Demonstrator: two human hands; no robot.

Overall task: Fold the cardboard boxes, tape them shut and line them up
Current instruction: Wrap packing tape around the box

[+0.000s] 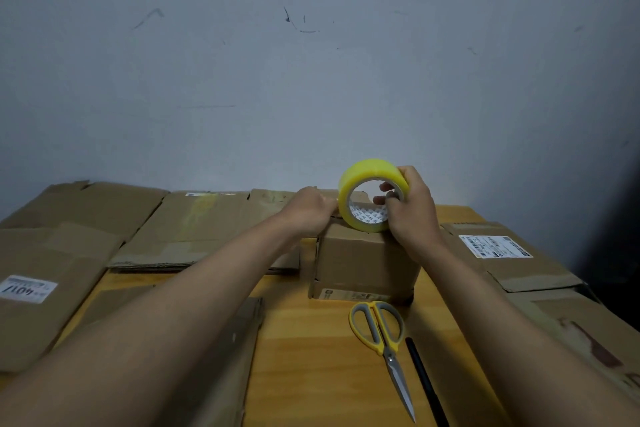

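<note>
A small folded cardboard box (363,264) stands upright on the wooden table (311,357), right of centre. My right hand (412,212) grips a yellow roll of clear tape (367,177), thumb over the outside and fingers through the core, holding it on the box's top edge. My left hand (310,210) rests on the box's top left, its fingers pinching at the tape's end beside the roll. The box's top face is mostly hidden by both hands.
Yellow-handled scissors (384,343) and a black pen (424,381) lie in front of the box. Flattened cardboard boxes lie at the left (45,288), the back (194,225), the right (512,257) and under my left forearm (228,357). A grey wall stands behind.
</note>
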